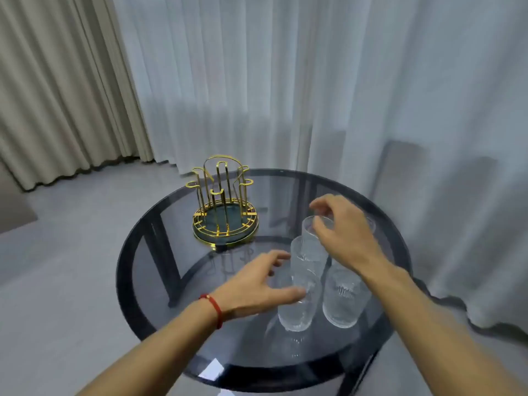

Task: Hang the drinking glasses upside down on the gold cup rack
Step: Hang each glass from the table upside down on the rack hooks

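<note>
The gold cup rack (pixel 225 205) stands at the table's back left, its wire pegs bare. Several clear ribbed drinking glasses stand upright in a cluster at the right. My right hand (pixel 341 232) reaches down from above, with its fingertips closed on the rim of the rear glass (pixel 313 247). My left hand (pixel 257 287), with a red cord at the wrist, is spread beside the front-left glass (pixel 298 310), thumb against its near side and fingers behind it, not closed. Another glass (pixel 344 301) stands at the front right, and one more is partly hidden behind my right hand.
The round dark glass table (pixel 160 281) has a black frame under it. Sheer white curtains hang close behind and to the right of the table, with beige drapes at the far left. Grey floor lies to the left.
</note>
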